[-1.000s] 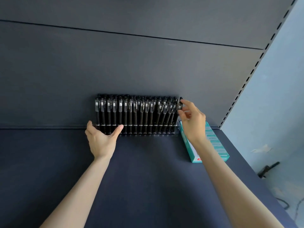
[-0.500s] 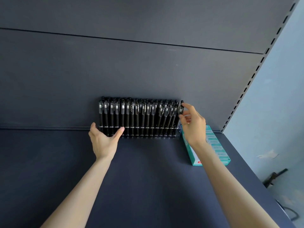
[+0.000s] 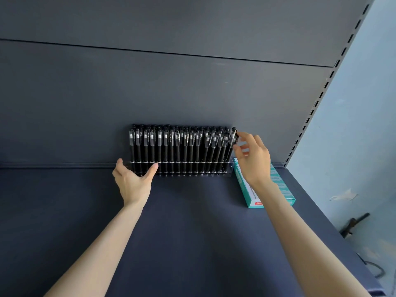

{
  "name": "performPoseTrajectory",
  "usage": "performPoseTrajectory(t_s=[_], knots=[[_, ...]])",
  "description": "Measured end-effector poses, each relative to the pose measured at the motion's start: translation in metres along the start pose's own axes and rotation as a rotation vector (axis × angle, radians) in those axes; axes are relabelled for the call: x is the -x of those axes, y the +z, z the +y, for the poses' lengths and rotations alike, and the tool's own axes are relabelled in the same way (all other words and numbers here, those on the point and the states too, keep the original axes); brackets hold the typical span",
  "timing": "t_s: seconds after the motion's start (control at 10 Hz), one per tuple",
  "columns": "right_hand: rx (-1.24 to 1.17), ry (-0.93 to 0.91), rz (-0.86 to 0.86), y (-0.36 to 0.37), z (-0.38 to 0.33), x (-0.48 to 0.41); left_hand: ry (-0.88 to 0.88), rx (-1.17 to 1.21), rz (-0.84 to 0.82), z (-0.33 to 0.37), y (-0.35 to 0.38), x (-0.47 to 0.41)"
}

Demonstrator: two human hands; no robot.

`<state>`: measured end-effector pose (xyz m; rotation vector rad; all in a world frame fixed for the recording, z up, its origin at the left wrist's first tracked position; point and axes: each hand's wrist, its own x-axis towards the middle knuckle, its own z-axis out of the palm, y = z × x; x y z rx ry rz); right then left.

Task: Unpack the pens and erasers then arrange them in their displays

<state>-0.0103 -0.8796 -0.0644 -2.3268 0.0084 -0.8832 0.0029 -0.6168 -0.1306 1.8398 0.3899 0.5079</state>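
A wide dark shelf is seen, with a dark back wall behind it. At the far edge of the shelf, against the wall, a clear pen display is set, and a long row of black pens is stood up in it. Most pens are straight, but the ones at the right end are tilted. Just right of the display, a teal box is laid flat on the shelf.

The left hand is held at the near left corner of the display. Its grip is spread wide, and the display seems to be steadied by it.

The right hand is held up at the right end of the row. Its grip is loosely spread, and the last pen is touched or nearly touched by one fingertip. No pen is pinched.

The step in hand looks like tidying the row, with the pens already placed. Next, the tilted pens at the right should be pushed gently upright, while the display is kept from sliding. No erasers are seen here.
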Motion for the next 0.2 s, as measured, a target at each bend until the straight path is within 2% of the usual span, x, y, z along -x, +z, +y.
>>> performPoseTrajectory(t_s=[0.1,0.2], knots=[[0.036,-0.016,0.000,-0.011,-0.011,0.003,0.098,-0.040,0.020,0.007,-0.016,0.009],[-0.030,-0.024,0.036,-0.027,-0.025,-0.001,0.293,-0.020,0.049,0.026,-0.038,0.012]])
